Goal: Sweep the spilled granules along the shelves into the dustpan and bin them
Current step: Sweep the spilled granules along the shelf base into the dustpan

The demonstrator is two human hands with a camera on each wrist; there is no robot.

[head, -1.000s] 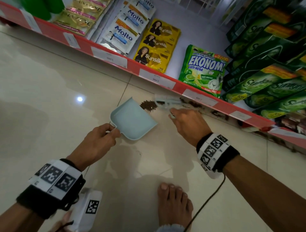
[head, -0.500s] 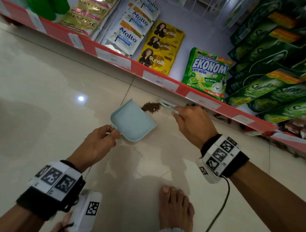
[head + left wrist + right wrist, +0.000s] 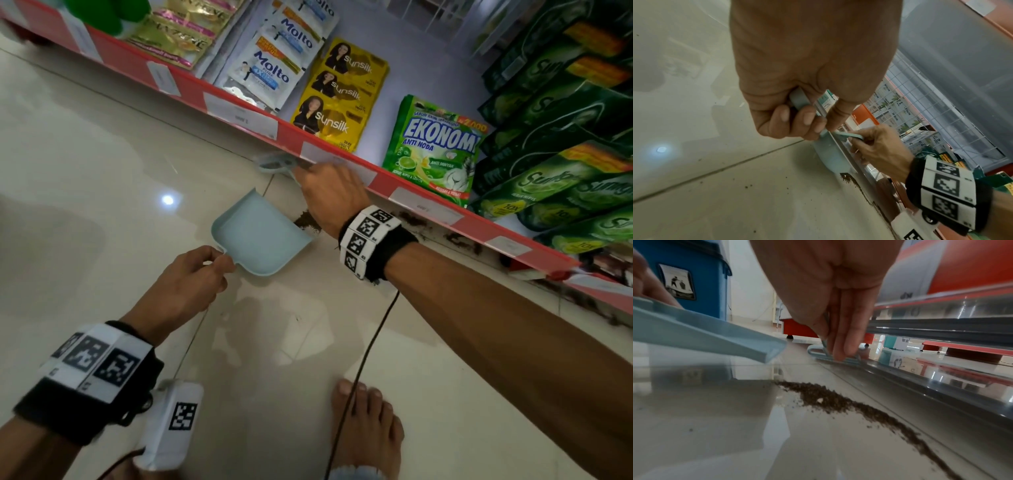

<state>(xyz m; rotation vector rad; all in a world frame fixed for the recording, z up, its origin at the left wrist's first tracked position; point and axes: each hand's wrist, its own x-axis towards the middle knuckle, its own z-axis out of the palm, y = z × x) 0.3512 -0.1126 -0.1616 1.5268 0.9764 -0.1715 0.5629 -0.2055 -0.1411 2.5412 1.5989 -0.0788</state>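
The dustpan is gripped by its handle in the left hand and tilted on the floor. Just right of its mouth, granules are heaped and trail right along the shelf base. The brush is pinched in the right hand, far of the dustpan. On the shelf, packs are marked Molto, Sunsilk and Ekonomi Anti Noda.

You are in a small shop: a red-edged shelf with price labels carries Sunsilk sachets, Molto packs and green Ekonomi detergent, above a glossy tiled floor.
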